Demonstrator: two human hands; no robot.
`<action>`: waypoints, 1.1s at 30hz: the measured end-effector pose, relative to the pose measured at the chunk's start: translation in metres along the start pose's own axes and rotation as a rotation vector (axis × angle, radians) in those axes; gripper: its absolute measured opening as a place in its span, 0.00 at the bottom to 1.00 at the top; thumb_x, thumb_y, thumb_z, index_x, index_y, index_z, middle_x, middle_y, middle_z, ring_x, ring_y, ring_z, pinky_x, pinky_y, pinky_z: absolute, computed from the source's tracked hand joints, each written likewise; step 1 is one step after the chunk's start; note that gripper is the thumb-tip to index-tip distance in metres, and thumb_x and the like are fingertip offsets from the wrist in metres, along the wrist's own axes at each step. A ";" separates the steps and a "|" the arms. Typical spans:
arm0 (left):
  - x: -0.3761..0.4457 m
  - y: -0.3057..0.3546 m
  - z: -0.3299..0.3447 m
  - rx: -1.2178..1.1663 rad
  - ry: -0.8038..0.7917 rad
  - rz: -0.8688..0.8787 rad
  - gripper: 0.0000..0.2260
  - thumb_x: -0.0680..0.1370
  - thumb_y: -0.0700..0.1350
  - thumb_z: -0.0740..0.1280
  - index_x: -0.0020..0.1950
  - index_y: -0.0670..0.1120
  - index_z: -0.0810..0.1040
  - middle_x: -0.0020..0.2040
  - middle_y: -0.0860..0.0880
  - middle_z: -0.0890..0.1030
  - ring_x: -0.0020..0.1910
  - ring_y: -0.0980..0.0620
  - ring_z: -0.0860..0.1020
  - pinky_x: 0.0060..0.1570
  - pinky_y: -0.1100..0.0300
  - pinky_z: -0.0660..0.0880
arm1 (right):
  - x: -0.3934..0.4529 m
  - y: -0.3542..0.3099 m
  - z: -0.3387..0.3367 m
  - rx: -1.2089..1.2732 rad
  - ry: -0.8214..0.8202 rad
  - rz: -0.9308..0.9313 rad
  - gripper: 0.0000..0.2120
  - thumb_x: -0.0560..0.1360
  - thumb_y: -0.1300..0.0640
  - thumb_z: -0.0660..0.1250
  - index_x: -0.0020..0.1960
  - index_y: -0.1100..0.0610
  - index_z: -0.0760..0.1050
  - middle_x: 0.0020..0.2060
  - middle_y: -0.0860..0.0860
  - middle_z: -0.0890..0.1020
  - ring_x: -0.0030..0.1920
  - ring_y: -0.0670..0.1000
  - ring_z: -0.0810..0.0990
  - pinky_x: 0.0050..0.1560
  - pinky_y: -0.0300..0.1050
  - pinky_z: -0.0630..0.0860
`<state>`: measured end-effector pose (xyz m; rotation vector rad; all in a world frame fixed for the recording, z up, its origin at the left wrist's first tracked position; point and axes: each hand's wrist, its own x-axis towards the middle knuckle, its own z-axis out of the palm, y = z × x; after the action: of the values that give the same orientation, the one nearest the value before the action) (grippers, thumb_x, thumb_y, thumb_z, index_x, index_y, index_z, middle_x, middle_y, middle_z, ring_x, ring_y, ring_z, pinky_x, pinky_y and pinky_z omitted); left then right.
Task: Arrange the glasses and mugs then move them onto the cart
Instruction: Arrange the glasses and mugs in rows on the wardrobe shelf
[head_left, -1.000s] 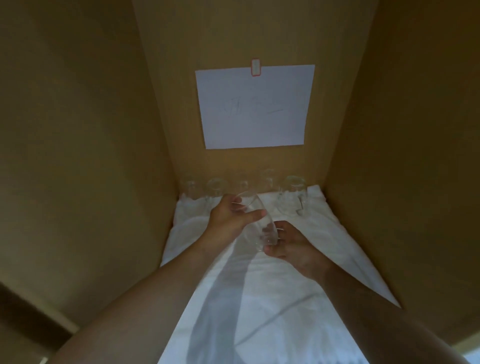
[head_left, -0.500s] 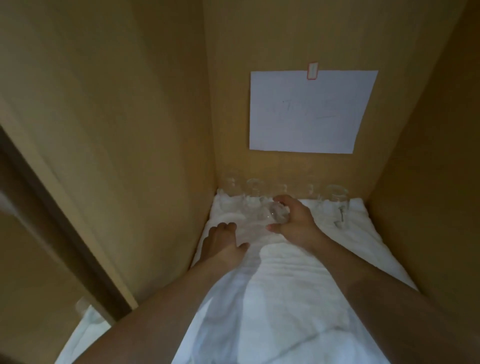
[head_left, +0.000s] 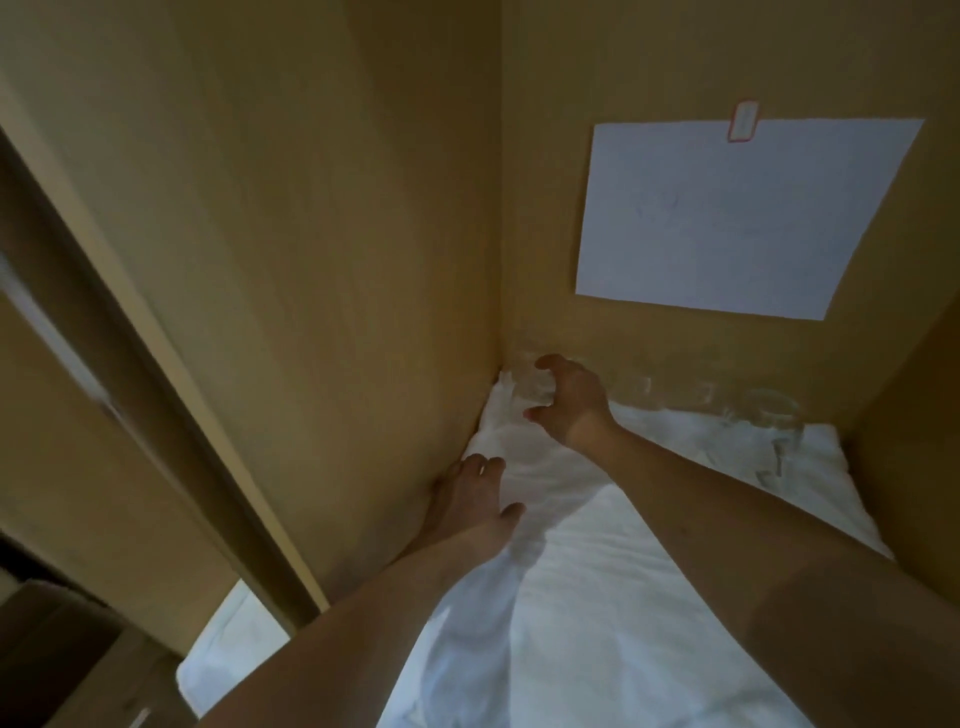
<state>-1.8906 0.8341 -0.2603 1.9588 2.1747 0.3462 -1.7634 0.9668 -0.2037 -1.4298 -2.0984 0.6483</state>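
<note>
White cloth (head_left: 597, 597) bears blurred clear glasses (head_left: 769, 415); right hand (head_left: 571, 400) splayed, left hand (head_left: 467, 499) flat.

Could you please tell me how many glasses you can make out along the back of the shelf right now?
4, faintly: one in the left corner by the right hand, two mid-row, one mug-like at right. The hand may hide others.
</note>
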 end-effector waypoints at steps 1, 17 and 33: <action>0.000 0.000 -0.001 0.008 -0.001 -0.007 0.28 0.81 0.59 0.63 0.78 0.49 0.63 0.74 0.48 0.68 0.72 0.48 0.67 0.69 0.54 0.67 | 0.004 -0.001 0.001 0.017 -0.004 -0.001 0.35 0.70 0.58 0.80 0.73 0.55 0.69 0.68 0.54 0.75 0.66 0.56 0.76 0.65 0.46 0.74; 0.005 0.005 0.001 -0.012 0.010 0.006 0.27 0.81 0.58 0.64 0.77 0.48 0.65 0.71 0.47 0.70 0.68 0.47 0.70 0.66 0.54 0.70 | 0.016 -0.001 0.015 -0.145 -0.201 -0.151 0.44 0.71 0.53 0.78 0.80 0.54 0.59 0.78 0.55 0.62 0.74 0.57 0.67 0.72 0.49 0.68; 0.013 0.025 -0.010 -0.054 0.015 0.208 0.28 0.80 0.56 0.66 0.76 0.46 0.66 0.71 0.44 0.70 0.69 0.43 0.69 0.65 0.49 0.72 | -0.088 0.052 -0.024 -0.274 -0.066 0.175 0.46 0.71 0.46 0.77 0.81 0.52 0.56 0.78 0.54 0.63 0.75 0.58 0.66 0.71 0.50 0.67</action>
<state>-1.8711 0.8487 -0.2435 2.1637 1.9518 0.4467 -1.6848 0.9040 -0.2319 -1.7796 -2.1950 0.4924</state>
